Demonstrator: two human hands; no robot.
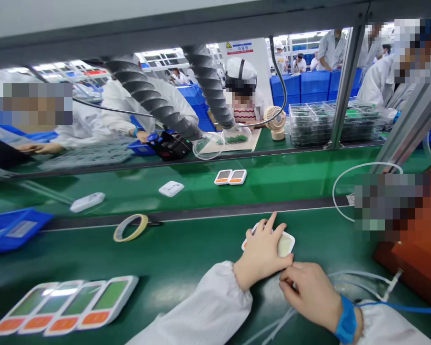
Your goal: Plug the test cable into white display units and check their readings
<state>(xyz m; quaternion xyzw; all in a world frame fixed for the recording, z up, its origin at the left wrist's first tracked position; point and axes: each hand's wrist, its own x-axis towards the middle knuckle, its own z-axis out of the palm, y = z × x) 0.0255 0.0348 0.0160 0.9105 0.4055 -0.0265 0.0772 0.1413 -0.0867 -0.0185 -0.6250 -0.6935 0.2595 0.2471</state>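
And here the left hand is laid palm down, fingers fanned wide, across a white-cased screen unit, its pale display left uncovered beside the fingers, an orange patch glimpsed on the other side! The right hand is held just beside the left thumb, fingers curled; whether anything is pinched there cannot quite be told from this angle. Its wrist is ringed by a blue band, and the pale tubes are strewn close by on the green worktop.

Out to the right of the hands, an orange-red box is seen. To the left, a tape roll is laid down, and nearer, well left of the sleeve, four screen units are lined up in a slanted row. A blue tray is set farther left.

Beyond the hands, two more units are placed side by side, with a white piece left of them. Farther still, a small fan is stood near a white-capped co-worker, below ribbed hoses.
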